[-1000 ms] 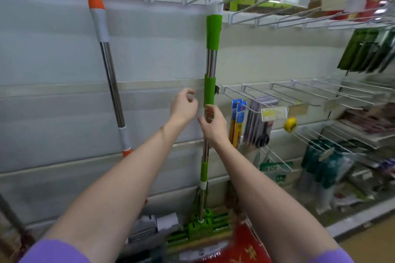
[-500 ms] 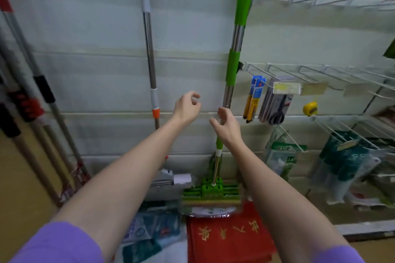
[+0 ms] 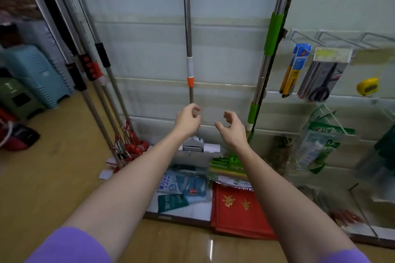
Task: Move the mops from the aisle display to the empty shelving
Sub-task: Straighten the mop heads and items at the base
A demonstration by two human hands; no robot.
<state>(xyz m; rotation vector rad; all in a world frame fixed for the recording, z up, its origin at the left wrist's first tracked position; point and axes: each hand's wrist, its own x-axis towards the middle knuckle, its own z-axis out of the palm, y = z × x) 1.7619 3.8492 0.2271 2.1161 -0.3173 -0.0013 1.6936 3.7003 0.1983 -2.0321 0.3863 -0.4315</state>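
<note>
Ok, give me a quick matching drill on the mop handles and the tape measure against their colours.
Things:
1. middle mop
2. right mop
3. left mops
4. tape measure

Colours:
A. yellow
B. red and black grips
C. green sleeves
D. orange and white collar

Pairs: 1-D, 2-C, 3-B, 4-A

Bottom shelf [image 3: 193, 211] bearing packets [image 3: 183, 186], red cloth [image 3: 237, 209], green mop head [image 3: 227, 164]
</note>
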